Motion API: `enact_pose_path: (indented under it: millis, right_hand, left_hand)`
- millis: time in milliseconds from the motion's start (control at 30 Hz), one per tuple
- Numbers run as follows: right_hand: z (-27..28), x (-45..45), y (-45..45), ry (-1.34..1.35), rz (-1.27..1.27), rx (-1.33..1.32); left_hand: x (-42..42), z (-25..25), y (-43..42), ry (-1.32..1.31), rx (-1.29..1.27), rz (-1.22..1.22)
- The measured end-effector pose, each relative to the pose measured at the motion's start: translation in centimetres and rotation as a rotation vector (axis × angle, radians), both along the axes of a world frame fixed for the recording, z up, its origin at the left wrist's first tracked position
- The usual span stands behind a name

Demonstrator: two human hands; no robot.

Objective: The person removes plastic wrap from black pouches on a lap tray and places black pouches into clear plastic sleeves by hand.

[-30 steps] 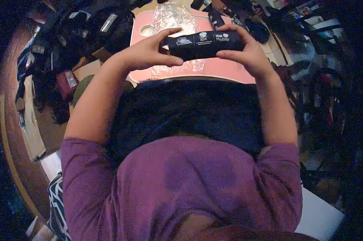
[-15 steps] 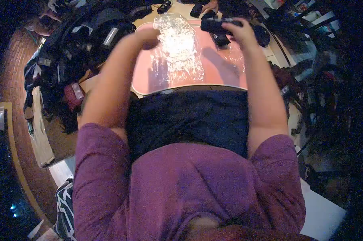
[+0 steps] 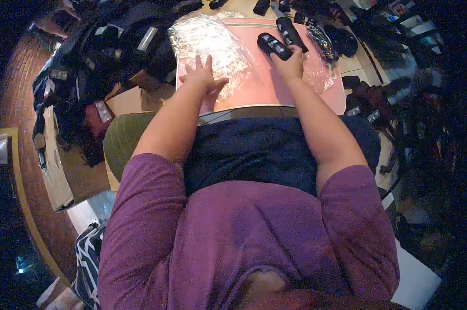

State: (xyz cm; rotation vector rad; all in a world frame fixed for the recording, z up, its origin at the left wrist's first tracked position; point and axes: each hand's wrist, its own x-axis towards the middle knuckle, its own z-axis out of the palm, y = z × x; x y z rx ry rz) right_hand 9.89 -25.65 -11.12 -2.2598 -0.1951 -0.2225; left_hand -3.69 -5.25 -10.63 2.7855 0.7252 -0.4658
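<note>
Pink tabletop (image 3: pixel 274 93), pale rim; purple shirt (image 3: pixel 254 222); black rolls (image 3: pixel 291 35), white print.

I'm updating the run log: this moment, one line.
left hand: spread over clear plastic | right hand: gripping black bundle | beside it: second black bundle | surface: pink board

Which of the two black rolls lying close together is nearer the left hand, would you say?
The held roll, its near end in the right hand; the other roll sits farther right.
</note>
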Motion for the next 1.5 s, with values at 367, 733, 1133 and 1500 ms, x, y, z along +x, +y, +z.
enact_pose_path:
  millis: [367, 733, 1133, 1500]
  right_hand:
    - [5.0, -1.7, 0.8, -0.057, 0.177, -0.646]
    - [0.5, -4.1, 1.7, 0.083, 1.139, -0.596]
    - [-1.4, -6.1, 5.3, -0.110, 1.048, -0.431]
    - [2.6, -7.1, 6.2, 0.100, 0.923, -1.056]
  left_hand:
    - [-0.6, 0.9, -3.1, 0.016, 0.010, -0.184]
    - [1.4, -4.5, 0.1, 0.023, 0.148, -0.661]
    - [0.7, 0.9, 0.2, -0.144, -0.138, -0.531]
    - [1.1, -2.0, 1.7, -0.151, -0.146, -0.539]
